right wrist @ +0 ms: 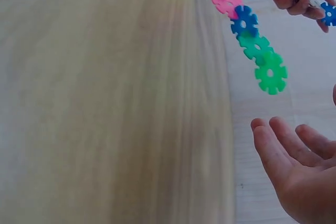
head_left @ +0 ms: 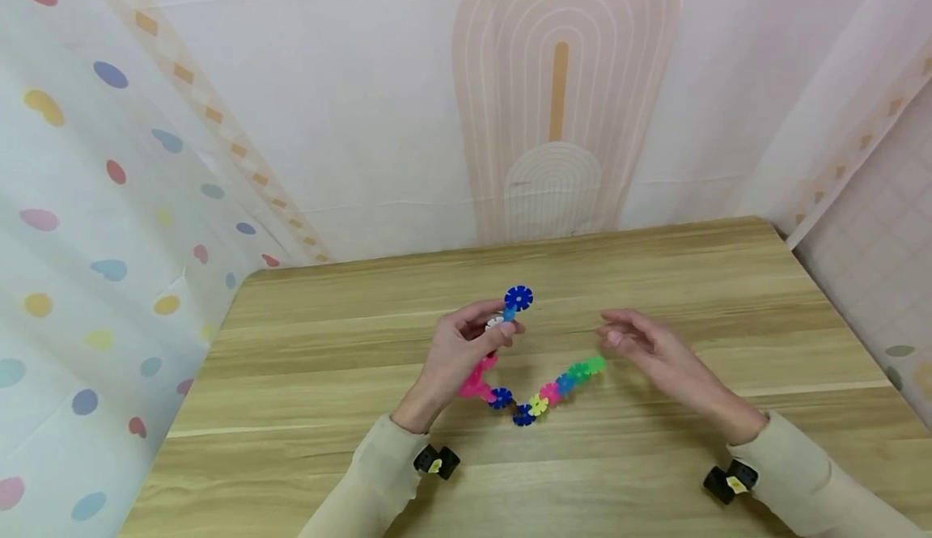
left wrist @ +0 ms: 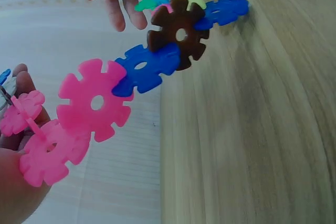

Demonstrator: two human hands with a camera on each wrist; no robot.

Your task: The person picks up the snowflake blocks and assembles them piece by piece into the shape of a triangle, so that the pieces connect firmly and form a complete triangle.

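A chain of interlocked plastic snowflake discs in pink, blue, brown, yellow and green sags in a V above the wooden table. My left hand pinches its upper end, where a blue disc sticks up. The pink discs hang just below my fingers, followed by a brown disc. The chain's far end is a green disc, also seen as the green disc. My right hand hovers beside that end with relaxed fingers, holding nothing.
Patterned fabric walls enclose the table on the left, back and right. The table's right edge runs close to the right wall. Black wrist cameras sit on both beige sleeves.
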